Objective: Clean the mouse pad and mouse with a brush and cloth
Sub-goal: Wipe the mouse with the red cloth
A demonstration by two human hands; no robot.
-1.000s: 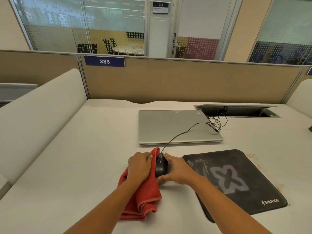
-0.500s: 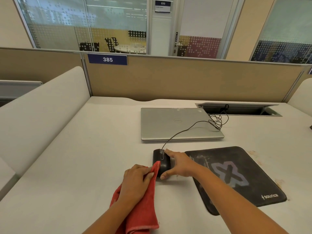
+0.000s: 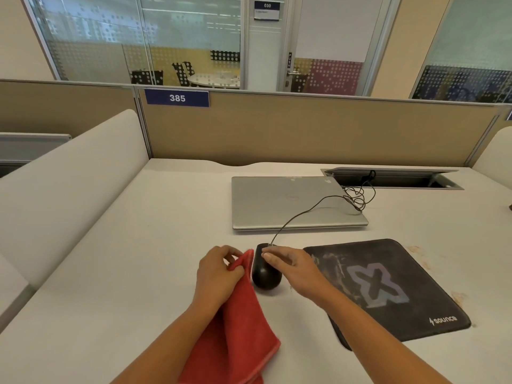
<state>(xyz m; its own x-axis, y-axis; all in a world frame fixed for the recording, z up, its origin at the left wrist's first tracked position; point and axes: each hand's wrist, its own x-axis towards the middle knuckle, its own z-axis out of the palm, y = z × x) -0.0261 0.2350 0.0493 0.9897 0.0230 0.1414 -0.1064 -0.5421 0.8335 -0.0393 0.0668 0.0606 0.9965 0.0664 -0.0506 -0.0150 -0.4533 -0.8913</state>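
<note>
Desk (image 3: 138, 259) — cloth (image 3: 241, 328) partly off-frame

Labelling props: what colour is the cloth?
Red cloth, held by the left hand; head view shows it best.

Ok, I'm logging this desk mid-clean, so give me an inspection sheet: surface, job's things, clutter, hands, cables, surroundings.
Surface: white desk; brownish stains right of the pad.
Job's things: black mouse on the desk, left of the pad; pad with whitish smears; red cloth; no brush seen.
Clutter: closed laptop.
Hands: left hand pinches the cloth beside the mouse; right hand touches the mouse.
Cables: mouse cable crosses the laptop, coils, enters the hatch.
Surroundings: partition with sign reading 385; glass-walled room behind.
</note>
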